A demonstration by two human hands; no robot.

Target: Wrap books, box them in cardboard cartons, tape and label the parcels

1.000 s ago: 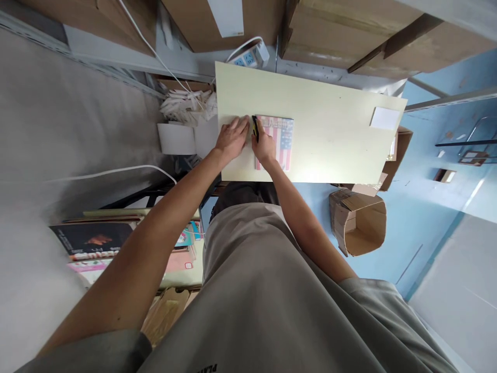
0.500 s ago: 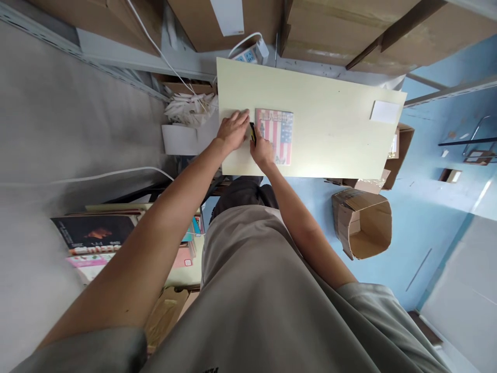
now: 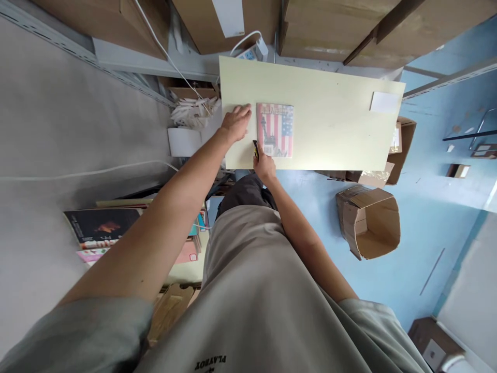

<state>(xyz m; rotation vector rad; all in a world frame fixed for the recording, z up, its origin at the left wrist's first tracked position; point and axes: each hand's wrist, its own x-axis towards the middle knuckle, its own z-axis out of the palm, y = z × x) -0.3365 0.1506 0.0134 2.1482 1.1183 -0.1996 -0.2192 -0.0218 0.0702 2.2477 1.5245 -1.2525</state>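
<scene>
A book [image 3: 275, 130] with a striped flag cover lies flat on a pale yellow board [image 3: 330, 124]. Close to the book's lower left corner, my right hand [image 3: 265, 167] is closed around a small black and yellow utility knife [image 3: 256, 150]. The knife's tip points up along the book's left edge; whether it touches the edge is too small to tell. My left hand [image 3: 237, 122] rests on the board just left of the book, fingers stretched out and holding nothing. At the board's right end lies a white card [image 3: 383, 102].
Large cardboard boxes [image 3: 330, 31] and a power strip [image 3: 254, 53] sit on the shelf behind the board. An open carton [image 3: 368, 228] stands on the blue floor at right. Printed magazines [image 3: 104, 228] lie lower left, and white paper scraps [image 3: 190, 112] fill a box beside the board.
My right hand has drawn the knife down the book's left side toward me, uncovering more of the cover. The left hand stays in nearly the same place; the view has shifted slightly.
</scene>
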